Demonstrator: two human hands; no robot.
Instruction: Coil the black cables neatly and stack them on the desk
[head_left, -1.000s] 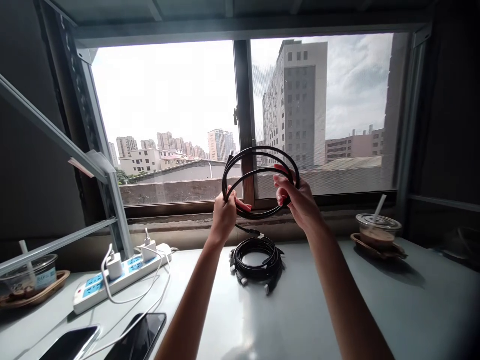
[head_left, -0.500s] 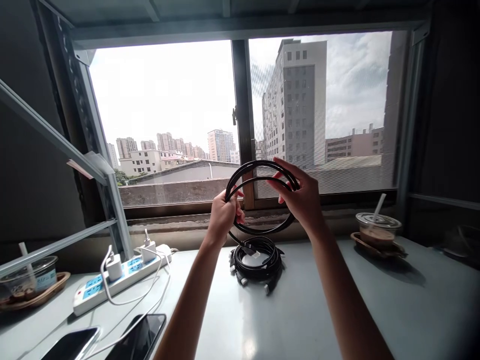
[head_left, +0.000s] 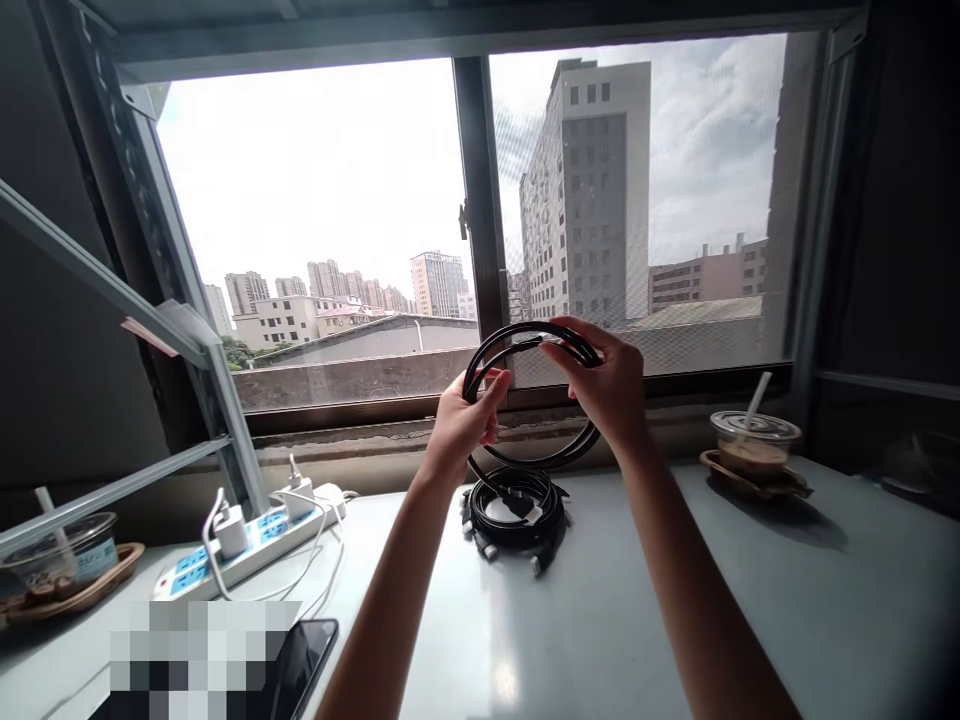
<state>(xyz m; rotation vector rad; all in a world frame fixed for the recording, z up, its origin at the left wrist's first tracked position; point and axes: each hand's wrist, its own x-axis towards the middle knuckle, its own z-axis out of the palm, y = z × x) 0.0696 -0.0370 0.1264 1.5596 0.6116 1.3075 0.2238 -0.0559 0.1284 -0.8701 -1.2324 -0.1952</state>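
Observation:
Between my hands a black cable (head_left: 551, 462) is held up in loops above the table. My left hand (head_left: 466, 415) is closed round the left side of the loops, thumb on top. At the upper right, my right hand (head_left: 604, 375) pinches the loops between thumb and fingers. One end of the cable hangs from my left hand, its black plug (head_left: 517, 503) with a pale tip over the pile below. Beneath lies a round stack of coiled black cables (head_left: 551, 532) with several plugs sticking out at its edge.
A white power strip (head_left: 244, 570) with chargers and white cords lies left on the table (head_left: 600, 620). A phone (head_left: 311, 650) is near the front, partly under a pixelated patch. Lidded drink cups stand at the left (head_left: 97, 545) and right (head_left: 754, 445). A window frame (head_left: 480, 200) rises behind.
My left hand has shifted slightly right, its thumb now pressed over the loops. More strands are gathered under my right fingers. The view has tilted down a little.

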